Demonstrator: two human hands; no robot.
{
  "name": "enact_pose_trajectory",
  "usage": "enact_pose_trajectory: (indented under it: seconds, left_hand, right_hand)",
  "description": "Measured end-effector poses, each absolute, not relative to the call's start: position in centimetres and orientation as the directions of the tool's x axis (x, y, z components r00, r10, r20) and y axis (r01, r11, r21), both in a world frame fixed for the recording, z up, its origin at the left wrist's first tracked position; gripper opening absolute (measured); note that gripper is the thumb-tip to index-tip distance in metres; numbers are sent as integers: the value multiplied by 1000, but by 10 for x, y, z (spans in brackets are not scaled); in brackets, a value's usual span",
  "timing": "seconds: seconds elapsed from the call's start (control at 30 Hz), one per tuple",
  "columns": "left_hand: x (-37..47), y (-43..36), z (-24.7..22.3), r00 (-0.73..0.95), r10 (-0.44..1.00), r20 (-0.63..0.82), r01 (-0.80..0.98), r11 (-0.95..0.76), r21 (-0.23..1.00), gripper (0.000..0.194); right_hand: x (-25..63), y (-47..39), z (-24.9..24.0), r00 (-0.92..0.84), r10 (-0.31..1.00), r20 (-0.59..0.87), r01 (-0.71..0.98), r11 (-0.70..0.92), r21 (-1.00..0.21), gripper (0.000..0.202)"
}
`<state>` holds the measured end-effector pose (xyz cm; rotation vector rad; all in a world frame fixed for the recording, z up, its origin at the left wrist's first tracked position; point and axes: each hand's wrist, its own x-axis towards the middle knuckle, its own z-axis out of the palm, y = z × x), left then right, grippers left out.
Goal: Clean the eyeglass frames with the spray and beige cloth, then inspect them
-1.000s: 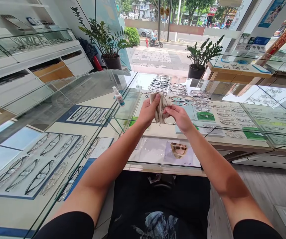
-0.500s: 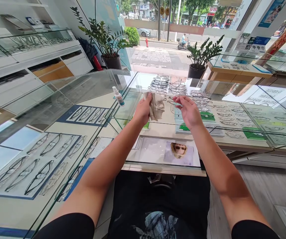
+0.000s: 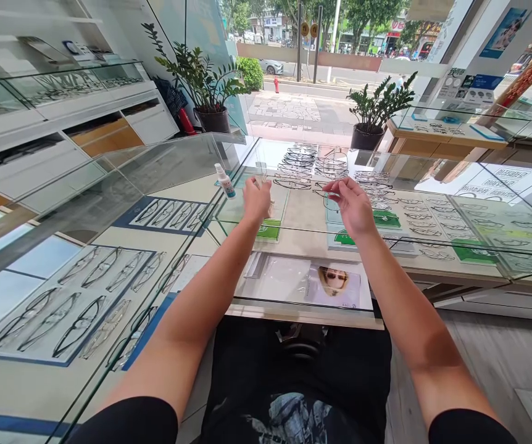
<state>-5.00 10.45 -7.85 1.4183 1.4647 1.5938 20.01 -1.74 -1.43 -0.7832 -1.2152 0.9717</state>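
My right hand (image 3: 353, 202) pinches a pair of thin-framed eyeglasses (image 3: 324, 190) above the glass counter. They are partly hidden by my fingers and hard to tell from the frames displayed behind. Further left, my left hand (image 3: 257, 200) is closed on a beige cleaning cloth (image 3: 272, 208), of which only small bits show past the fingers. Just left of that hand, a small white spray bottle (image 3: 224, 180) stands upright on the glass.
Below the glass lie trays of eyeglasses (image 3: 81, 308), green cards (image 3: 268, 229) and a leaflet (image 3: 335, 287). More frames (image 3: 296, 163) line the far side. Potted plants (image 3: 213, 102) stand by the window. The counter's front edge (image 3: 307, 314) is close to my body.
My left hand has moved left, away from the eyeglasses and closer to the spray bottle, and the cloth is now mostly hidden. My right hand stays nearly in place with the eyeglasses.
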Motion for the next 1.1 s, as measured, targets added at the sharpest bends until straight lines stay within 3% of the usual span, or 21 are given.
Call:
enact_pose_trajectory:
  seconds: [0.13, 0.33, 0.47, 0.83, 1.1]
  left_hand:
    - [-43, 87, -74, -304, 766, 566, 515, -368, 774, 65]
    - [-20, 39, -42, 120, 537, 835, 604, -707, 368, 80]
    - [-11, 27, -40, 256, 417, 872, 620, -763, 183, 80]
    - [-13, 30, -42, 298, 348, 889, 610, -786, 103, 62]
    - [-11, 26, -29, 250, 436, 864, 594, -774, 219, 62]
  right_hand:
    - [199, -18, -15, 54, 904, 425, -99, 428, -898, 34]
    - [200, -23, -9, -31, 883, 468, -14, 468, -884, 25]
    - [200, -25, -10, -97, 882, 461, 106, 470, -877, 24]
    - [201, -26, -13, -103, 881, 461, 183, 472, -862, 26]
    - [200, -29, -9, 6, 831, 557, 150, 550, -822, 17]
